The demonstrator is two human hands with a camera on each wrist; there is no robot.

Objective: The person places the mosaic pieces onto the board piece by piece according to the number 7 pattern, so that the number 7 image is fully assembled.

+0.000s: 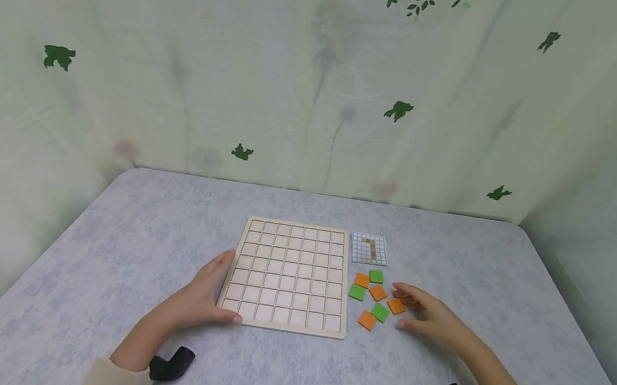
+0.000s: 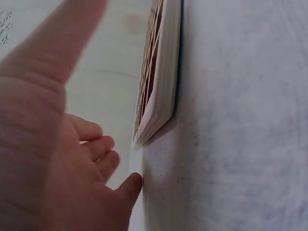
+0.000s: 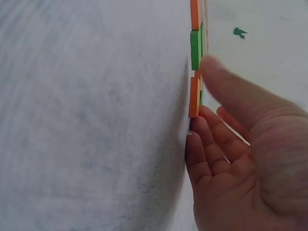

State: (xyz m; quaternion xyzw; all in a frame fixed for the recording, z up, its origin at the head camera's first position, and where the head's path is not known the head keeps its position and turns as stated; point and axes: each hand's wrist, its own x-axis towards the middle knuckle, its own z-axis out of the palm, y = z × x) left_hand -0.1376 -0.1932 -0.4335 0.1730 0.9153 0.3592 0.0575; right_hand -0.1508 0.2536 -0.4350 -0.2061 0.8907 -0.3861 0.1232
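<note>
A pale wooden grid board [image 1: 288, 275] with empty square cells lies flat in the middle of the grey table [image 1: 108, 272]. My left hand [image 1: 218, 289] rests against its left edge with fingers straight and the thumb at the near left corner; the left wrist view shows this hand [image 2: 72, 159] beside the board's edge [image 2: 159, 82]. To the board's right lie several orange and green square tiles [image 1: 377, 292]. My right hand [image 1: 411, 309] sits open by them, fingertips at an orange tile [image 1: 395, 306]. In the right wrist view the fingers [image 3: 204, 139] touch that orange tile [image 3: 194, 98], and a green tile [image 3: 195, 48] lies beyond.
A small pattern card [image 1: 369, 249] with a coloured grid lies just behind the tiles, by the board's far right corner. A pale green curtain with leaf prints [image 1: 320, 81] closes off the table's back and sides. Black wrist mounts [image 1: 172, 363] show on both forearms.
</note>
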